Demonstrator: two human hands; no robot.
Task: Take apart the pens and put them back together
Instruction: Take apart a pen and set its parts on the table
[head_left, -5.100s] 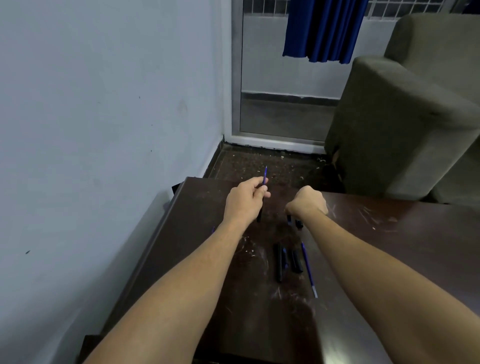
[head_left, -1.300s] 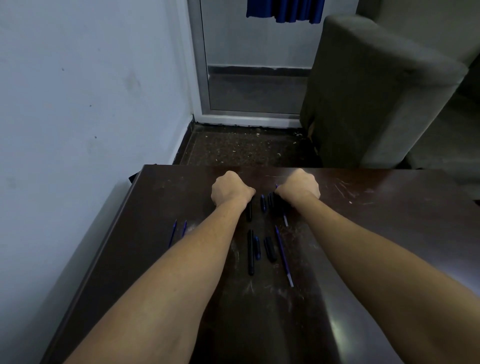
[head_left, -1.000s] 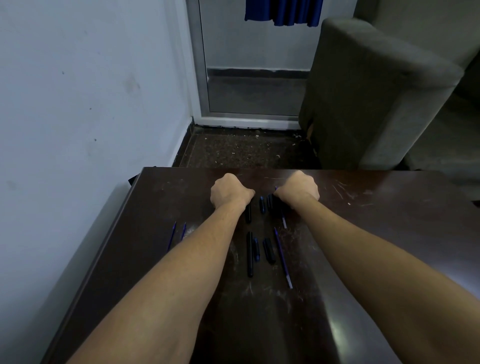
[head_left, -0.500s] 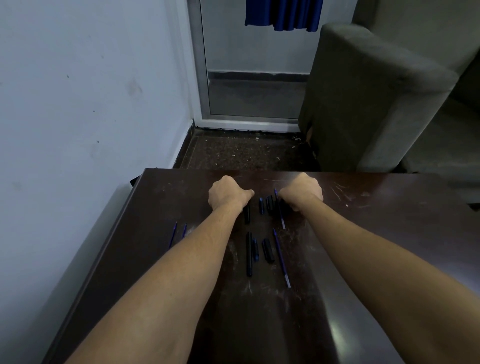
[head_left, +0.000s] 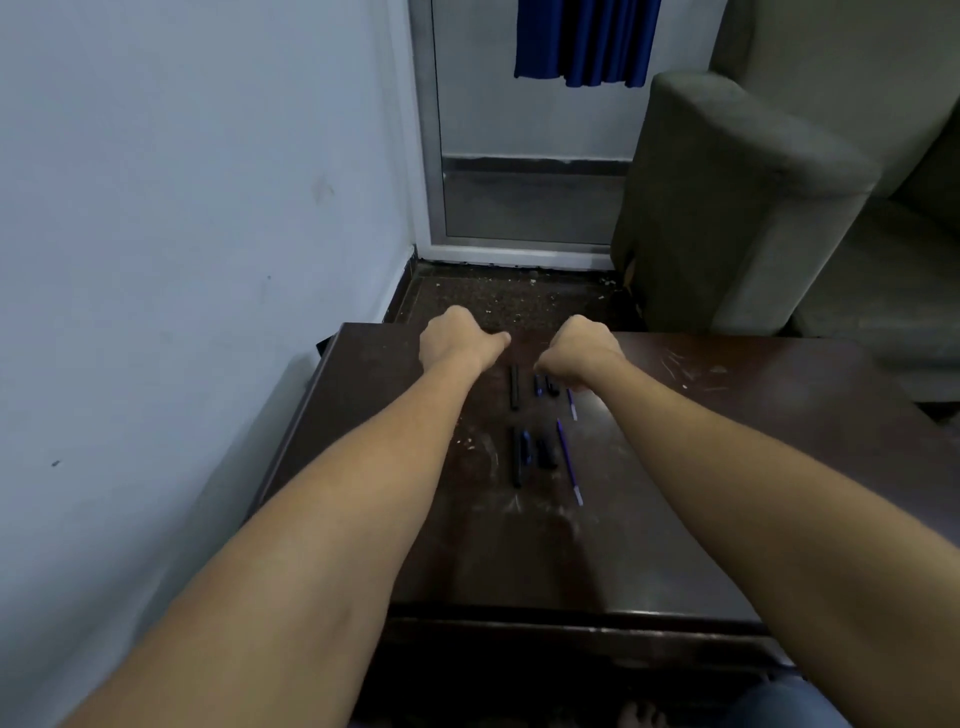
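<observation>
Pen parts lie in two rows on the dark wooden table (head_left: 727, 467). The far row has a black barrel (head_left: 514, 387), two short dark pieces (head_left: 538, 385) (head_left: 551, 385) and a blue refill (head_left: 571, 404). The near row has a long black barrel (head_left: 516, 460), a blue piece (head_left: 527, 446), a black cap (head_left: 545, 453) and a blue refill (head_left: 570, 462). My left hand (head_left: 457, 345) is a closed fist just beyond the far barrel. My right hand (head_left: 584, 353) is curled just above the short pieces. Nothing shows inside either fist.
A pale wall (head_left: 182, 234) runs close along the table's left edge. A grey sofa (head_left: 753, 208) stands beyond the table at the right. A glass door (head_left: 519, 182) with a blue curtain (head_left: 587, 41) is straight ahead. The tabletop is scratched and dusty.
Both fists have drawn away from the far row, leaving its black barrel and short pieces uncovered. The view has tilted down, and my left forearm now hides the two refills by the table's left edge.
</observation>
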